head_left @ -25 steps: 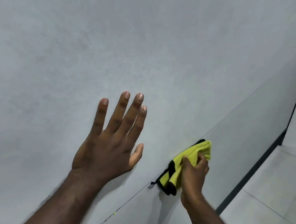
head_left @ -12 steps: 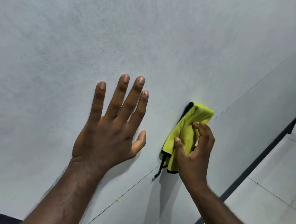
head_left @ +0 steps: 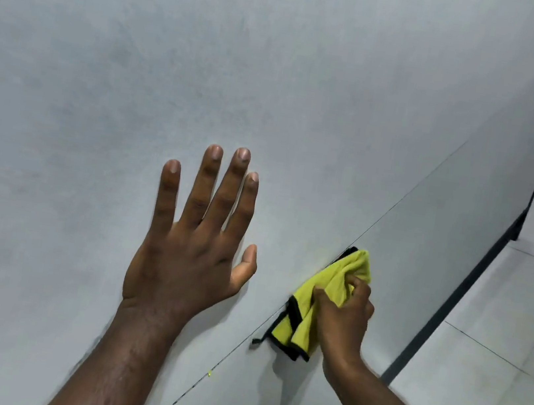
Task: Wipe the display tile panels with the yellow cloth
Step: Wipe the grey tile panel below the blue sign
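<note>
While right hand [head_left: 345,321] clamps yellow cloth [head_left: 325,289], partly hiding it | left hand [head_left: 187,260] flat on tile panel [head_left: 104,74]

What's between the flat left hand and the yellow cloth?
Head view: only bare grey tile panel separates the left hand from the black-edged yellow cloth.

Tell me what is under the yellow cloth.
The cloth, gripped by the right hand, lies against the grey panels, over the thin seam between two of them. The seam shows above and below the cloth; its stretch beneath, and any dirt there, is covered.
</note>
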Tool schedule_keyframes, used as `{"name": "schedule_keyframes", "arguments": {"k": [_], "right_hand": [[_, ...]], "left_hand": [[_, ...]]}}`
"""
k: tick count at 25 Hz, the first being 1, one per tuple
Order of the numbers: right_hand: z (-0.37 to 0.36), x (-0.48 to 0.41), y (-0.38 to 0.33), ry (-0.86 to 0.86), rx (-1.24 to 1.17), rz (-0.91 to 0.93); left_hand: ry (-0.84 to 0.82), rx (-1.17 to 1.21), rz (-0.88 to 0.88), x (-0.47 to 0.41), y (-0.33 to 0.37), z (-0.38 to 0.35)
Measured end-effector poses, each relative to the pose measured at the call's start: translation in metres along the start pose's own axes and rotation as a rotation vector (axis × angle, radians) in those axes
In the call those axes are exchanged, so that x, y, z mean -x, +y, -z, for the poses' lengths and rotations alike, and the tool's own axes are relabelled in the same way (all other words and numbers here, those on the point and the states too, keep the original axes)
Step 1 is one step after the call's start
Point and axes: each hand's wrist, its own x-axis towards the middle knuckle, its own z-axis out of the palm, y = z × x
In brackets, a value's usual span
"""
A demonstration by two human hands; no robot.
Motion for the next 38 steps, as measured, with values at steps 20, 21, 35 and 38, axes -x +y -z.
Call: {"name": "schedule_keyframes", "arguments": {"k": [20, 21, 35, 38], "right_hand": [[-0.007, -0.001, -0.031, -0.009, 0.007, 0.271], [-0.009, 0.020, -0.024, -0.056, 0.051, 0.273], [-0.022, 0.021, -0.110, -0.227, 0.112, 0.960], [-0.029, -0.001, -0.162, -0.054, 0.014, 0.814]], "left_hand": [[0.043, 0.072, 0.037, -0.001, 0.003, 0.000], [0.042, 0.069, 0.036, -0.002, 0.002, 0.001], [0.073, 0.125, 0.072, -0.001, -0.050, 0.027], [0.084, 0.088, 0.094, -0.004, -0.075, 0.037]]}}
